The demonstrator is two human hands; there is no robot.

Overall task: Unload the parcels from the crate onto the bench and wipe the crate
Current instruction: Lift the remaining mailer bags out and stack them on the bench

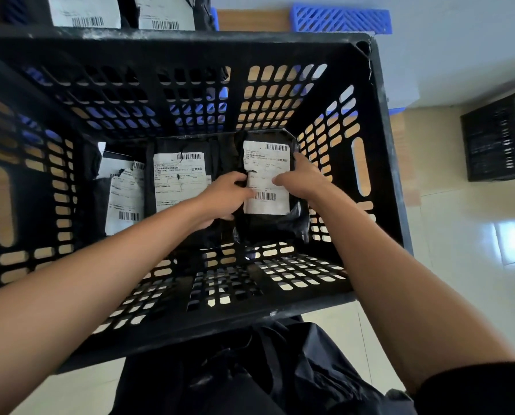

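A large black slotted crate fills the view, and both my arms reach down into it. At the bottom right lies a black bagged parcel with a white shipping label. My left hand grips its left edge, thumb on the label. My right hand grips its right edge, fingers curled behind it. Two more labelled black parcels lie to the left: a middle parcel and a left parcel with a torn label.
Beyond the crate's far rim, two labelled black parcels lie on a surface at top left. A blue slotted crate stands at the back. Another black crate sits on the pale tiled floor at right. Dark clothing shows below the near rim.
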